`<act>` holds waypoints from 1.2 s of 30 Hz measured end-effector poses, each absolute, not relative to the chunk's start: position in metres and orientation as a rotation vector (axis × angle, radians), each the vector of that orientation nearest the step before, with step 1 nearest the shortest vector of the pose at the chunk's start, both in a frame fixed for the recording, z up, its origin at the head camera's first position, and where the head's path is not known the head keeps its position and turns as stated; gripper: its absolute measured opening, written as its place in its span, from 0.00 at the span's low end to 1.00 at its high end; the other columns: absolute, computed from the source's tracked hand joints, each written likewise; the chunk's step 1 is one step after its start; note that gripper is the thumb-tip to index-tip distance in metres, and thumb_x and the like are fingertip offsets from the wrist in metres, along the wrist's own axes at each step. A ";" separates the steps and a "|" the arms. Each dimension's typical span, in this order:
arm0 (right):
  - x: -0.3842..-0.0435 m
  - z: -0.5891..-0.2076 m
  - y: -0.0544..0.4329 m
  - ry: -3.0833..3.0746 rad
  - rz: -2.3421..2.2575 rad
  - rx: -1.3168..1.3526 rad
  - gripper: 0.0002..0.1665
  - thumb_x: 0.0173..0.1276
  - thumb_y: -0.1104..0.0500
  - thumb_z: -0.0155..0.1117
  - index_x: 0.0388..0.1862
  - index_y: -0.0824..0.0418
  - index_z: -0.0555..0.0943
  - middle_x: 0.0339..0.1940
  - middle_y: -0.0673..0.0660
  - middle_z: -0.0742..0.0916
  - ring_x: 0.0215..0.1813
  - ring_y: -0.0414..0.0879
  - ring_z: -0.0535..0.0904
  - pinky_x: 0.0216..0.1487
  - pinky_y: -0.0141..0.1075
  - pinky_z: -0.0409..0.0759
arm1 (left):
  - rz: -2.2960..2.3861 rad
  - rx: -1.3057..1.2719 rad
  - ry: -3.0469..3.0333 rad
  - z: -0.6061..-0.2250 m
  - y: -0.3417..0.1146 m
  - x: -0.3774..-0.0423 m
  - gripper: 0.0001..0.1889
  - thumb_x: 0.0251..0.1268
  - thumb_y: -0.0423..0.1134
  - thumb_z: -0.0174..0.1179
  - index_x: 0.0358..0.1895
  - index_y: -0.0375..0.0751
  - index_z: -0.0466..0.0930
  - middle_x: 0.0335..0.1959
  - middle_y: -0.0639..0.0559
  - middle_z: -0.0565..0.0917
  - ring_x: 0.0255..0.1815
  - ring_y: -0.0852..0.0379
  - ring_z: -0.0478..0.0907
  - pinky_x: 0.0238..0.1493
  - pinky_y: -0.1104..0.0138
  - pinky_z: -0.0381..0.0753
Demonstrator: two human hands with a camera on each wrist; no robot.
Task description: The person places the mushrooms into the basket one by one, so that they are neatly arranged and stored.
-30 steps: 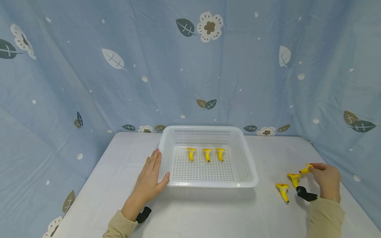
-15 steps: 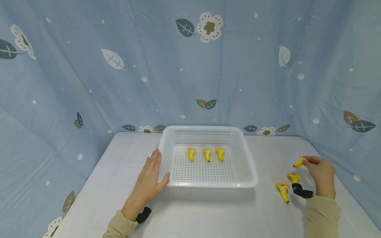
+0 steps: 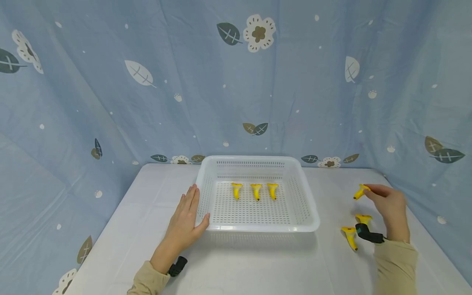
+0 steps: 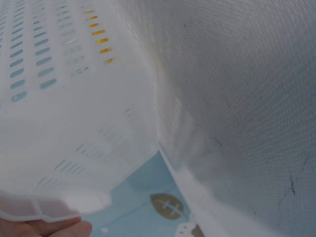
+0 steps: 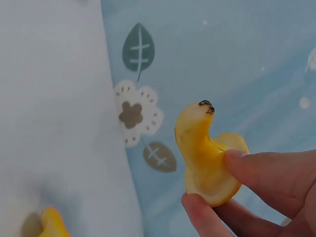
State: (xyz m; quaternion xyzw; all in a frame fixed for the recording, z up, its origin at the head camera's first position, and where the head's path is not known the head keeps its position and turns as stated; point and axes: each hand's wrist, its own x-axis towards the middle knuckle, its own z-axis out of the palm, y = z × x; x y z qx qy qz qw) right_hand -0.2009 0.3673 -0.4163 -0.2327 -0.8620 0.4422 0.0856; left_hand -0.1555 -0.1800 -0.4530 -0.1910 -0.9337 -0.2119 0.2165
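My right hand (image 3: pixel 391 207) pinches a yellow chanterelle-shaped mushroom (image 3: pixel 359 192) between thumb and fingers, above the table's right side. In the right wrist view the mushroom's dark-tipped stem (image 5: pixel 195 128) points up, with the thumb against its side. My left hand (image 3: pixel 184 225) lies with straight fingers along the left rim of a white perforated basket (image 3: pixel 258 228). Its fingertips (image 4: pixel 69 228) show at that rim in the left wrist view. Inside the basket, three like mushrooms (image 3: pixel 257 191) lie in a row, caps toward the back.
Two more yellow mushrooms, one at the front (image 3: pixel 350 237) and one partly covered by the black wrist camera (image 3: pixel 363 218), lie right of the basket. Blue patterned curtain (image 3: pixel 236 82) encloses the white table (image 3: pixel 258 266) at the back and sides.
My right hand has lifted the mushroom away from the pair on the table and carried it left and toward the back. The left hand and the basket have stayed put.
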 end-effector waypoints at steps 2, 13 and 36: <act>-0.201 -0.414 0.364 -2.564 1.342 -0.676 0.29 0.75 0.52 0.57 0.68 0.69 0.74 0.62 0.68 0.77 0.55 0.57 0.72 0.61 0.59 0.71 | -0.586 -0.530 -2.587 -0.454 -0.180 -0.156 0.42 0.64 0.48 0.56 0.73 0.22 0.55 0.76 0.32 0.56 0.77 0.38 0.53 0.76 0.46 0.51; -0.199 -0.398 0.344 -2.593 1.305 -0.512 0.28 0.75 0.50 0.57 0.66 0.67 0.76 0.59 0.62 0.80 0.49 0.48 0.76 0.52 0.47 0.76 | -0.587 -0.522 -2.592 -0.452 -0.180 -0.155 0.42 0.63 0.47 0.57 0.73 0.21 0.55 0.76 0.31 0.56 0.77 0.37 0.53 0.74 0.44 0.54; -0.211 -0.354 0.286 -2.621 1.290 -0.047 0.26 0.75 0.52 0.58 0.63 0.68 0.78 0.62 0.70 0.78 0.63 0.66 0.71 0.59 0.62 0.72 | -0.584 -0.532 -2.599 -0.452 -0.180 -0.155 0.42 0.64 0.48 0.56 0.73 0.21 0.54 0.77 0.32 0.55 0.77 0.38 0.52 0.75 0.44 0.52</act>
